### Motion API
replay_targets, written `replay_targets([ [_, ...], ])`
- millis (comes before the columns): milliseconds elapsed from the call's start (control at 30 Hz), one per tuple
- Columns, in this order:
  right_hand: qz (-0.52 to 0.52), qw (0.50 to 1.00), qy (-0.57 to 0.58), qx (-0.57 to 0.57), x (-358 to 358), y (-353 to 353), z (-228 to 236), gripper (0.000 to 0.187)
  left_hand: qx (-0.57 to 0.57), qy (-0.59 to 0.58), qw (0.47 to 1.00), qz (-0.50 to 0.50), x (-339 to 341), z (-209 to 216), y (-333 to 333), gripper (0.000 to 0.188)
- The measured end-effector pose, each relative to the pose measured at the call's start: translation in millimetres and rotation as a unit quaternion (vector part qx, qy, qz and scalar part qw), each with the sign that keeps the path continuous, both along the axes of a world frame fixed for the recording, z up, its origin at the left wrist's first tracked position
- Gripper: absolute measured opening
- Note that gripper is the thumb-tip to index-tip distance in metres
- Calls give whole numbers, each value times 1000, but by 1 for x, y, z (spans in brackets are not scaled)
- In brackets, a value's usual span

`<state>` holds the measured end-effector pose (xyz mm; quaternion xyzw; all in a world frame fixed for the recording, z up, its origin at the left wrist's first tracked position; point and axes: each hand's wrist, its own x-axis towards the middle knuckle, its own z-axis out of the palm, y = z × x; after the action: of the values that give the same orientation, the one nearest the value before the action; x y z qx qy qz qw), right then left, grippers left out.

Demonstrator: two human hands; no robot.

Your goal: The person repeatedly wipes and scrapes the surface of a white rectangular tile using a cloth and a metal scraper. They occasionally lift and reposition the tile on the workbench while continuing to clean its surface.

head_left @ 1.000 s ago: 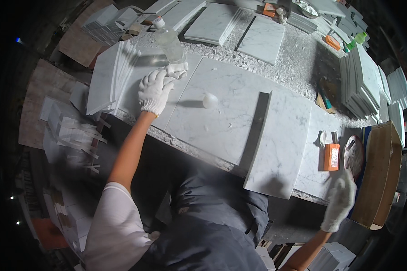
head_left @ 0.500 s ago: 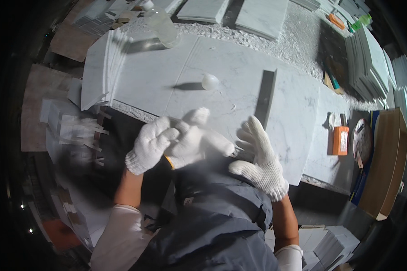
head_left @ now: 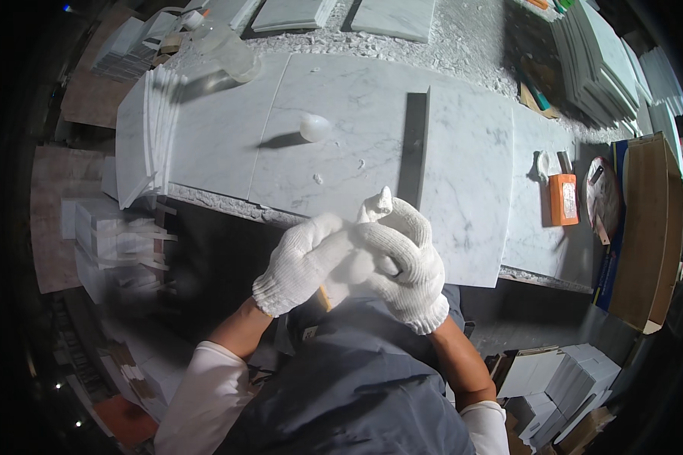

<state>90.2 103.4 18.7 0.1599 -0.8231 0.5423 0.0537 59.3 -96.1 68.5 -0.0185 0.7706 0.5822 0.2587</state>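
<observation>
Both my hands wear white knit work gloves and meet in front of my dark apron, at the near edge of the stone-topped bench. Between them is a loose white knit glove (head_left: 349, 274) with an orange-yellow cuff edge. My left hand (head_left: 300, 262) is closed on the loose glove's left side. On its other side, my right hand (head_left: 411, 277) curls its fingers around it, and a crumpled white tip pokes up above them. My fingers hide much of the loose glove. Beyond the hands, a small whitish rounded object (head_left: 314, 128) rests on a marble slab (head_left: 357, 91).
Thin marble tiles (head_left: 159, 129) lean in a stack at left, near a clear plastic bottle (head_left: 235, 54). An upright thin edge (head_left: 425, 144) crosses the bench. At right are an orange box (head_left: 563, 199), a round dish (head_left: 602, 199), a cardboard box (head_left: 645, 235) and stacked tiles (head_left: 596, 68).
My right hand, spread and apart before, has come left and closed on the loose glove. My left hand has moved right with it. The whole view has shifted a little.
</observation>
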Motion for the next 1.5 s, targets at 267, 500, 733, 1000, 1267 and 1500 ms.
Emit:
replay_targets([
  [267, -77, 875, -113, -464, 1, 1, -6, 16, -31, 0, 996, -83, 10, -1, 0, 26],
  [500, -286, 831, -258, -401, 3, 36, 20, 16, -37, 31, 988, -149, 17, 7, -20, 29],
  [733, -106, 854, -353, -367, -13, 50, 18, 32, 8, 31, 998, -56, 2, -18, -24, 27],
  [1000, -109, 772, -429, -457, -9, 57, 0, 36, -34, 77, 996, -18, -2, -19, -30, 26],
  [1267, -55, 806, -384, -446, -8, 58, 6, 45, -3, 66, 998, -16, 1, -16, -35, 25],
  [1500, -37, 838, -407, -362, -17, 54, 12, 31, 18, 47, 994, -101, 3, -15, -44, 31],
])
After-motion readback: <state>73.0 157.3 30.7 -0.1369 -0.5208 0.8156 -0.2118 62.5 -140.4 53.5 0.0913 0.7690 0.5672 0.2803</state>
